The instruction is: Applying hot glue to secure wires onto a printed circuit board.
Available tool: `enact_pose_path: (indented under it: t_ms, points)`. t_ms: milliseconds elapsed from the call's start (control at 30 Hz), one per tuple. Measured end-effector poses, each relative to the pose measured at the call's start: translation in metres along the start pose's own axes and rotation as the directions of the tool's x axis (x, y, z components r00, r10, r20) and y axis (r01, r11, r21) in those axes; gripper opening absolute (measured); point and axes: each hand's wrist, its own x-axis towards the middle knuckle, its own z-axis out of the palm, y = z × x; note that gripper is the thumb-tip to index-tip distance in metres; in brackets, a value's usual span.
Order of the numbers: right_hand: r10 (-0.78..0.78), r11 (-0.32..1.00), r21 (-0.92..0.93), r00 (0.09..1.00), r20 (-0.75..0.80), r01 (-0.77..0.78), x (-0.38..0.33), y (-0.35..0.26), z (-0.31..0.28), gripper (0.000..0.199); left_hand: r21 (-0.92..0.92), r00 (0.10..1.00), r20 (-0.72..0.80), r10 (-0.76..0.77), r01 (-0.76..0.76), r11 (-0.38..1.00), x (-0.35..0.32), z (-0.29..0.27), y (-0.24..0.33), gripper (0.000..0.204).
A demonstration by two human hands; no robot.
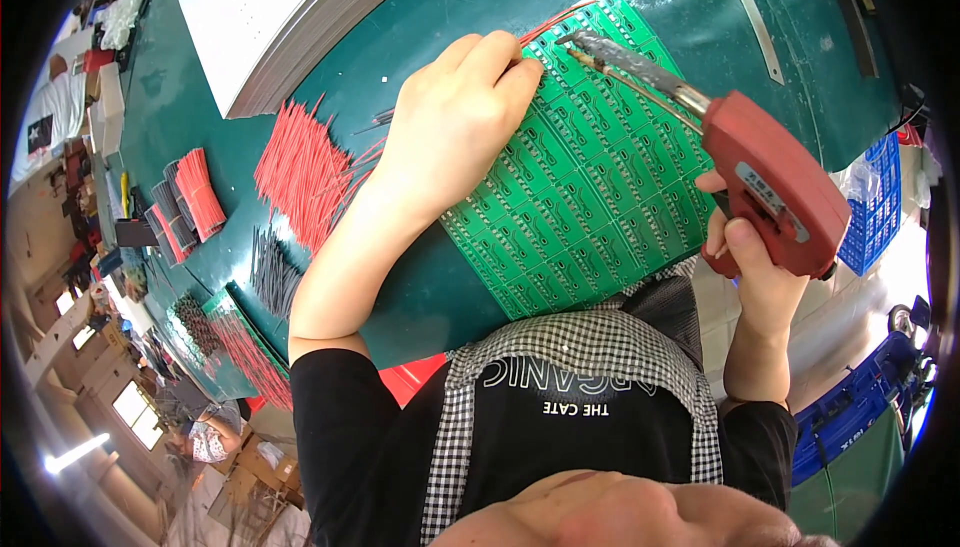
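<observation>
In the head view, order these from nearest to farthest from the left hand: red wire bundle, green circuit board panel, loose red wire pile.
1. Green circuit board panel: immediately right of the left hand.
2. Loose red wire pile: to its left.
3. Red wire bundle: farther left, beyond the pile.

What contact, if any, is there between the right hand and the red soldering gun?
Touching: the head view shows the right hand wrapped around the red soldering gun at its grip.
</observation>
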Motion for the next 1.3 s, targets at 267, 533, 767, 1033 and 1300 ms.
enact_pose_path:
  t_ms: [267, 533, 767, 1033, 1300]
  points:
    - [-0.023, 0.978, -0.207, 1.0, -0.01, 0.021, 0.007, -0.007, -0.014, 0.042, -0.027, 1.0, -0.025, -0.003, 0.002, 1.0, 0.003, 0.0, 0.001, 0.019]
    - [-0.014, 0.989, -0.146, 0.999, -0.031, 0.01, 0.009, -0.001, -0.005, 0.039, -0.013, 0.998, -0.049, 0.034, -0.035, 0.999, 0.013, 0.006, 0.003, 0.02]
    - [0.088, 0.994, -0.062, 0.996, -0.034, -0.09, 0.009, -0.003, -0.007, 0.035, 0.014, 0.999, -0.028, 0.024, -0.024, 1.0, 0.014, 0.009, 0.003, 0.02]
    - [0.005, 0.98, -0.198, 1.0, -0.014, -0.007, 0.009, -0.002, -0.004, 0.038, 0.037, 1.0, -0.016, 0.018, -0.017, 0.999, 0.015, 0.007, 0.005, 0.02]
    - [0.0, 0.971, -0.239, 1.0, -0.008, -0.002, 0.007, 0.002, -0.012, 0.038, 0.041, 1.0, -0.013, 0.016, -0.015, 0.999, 0.015, 0.007, 0.004, 0.02]
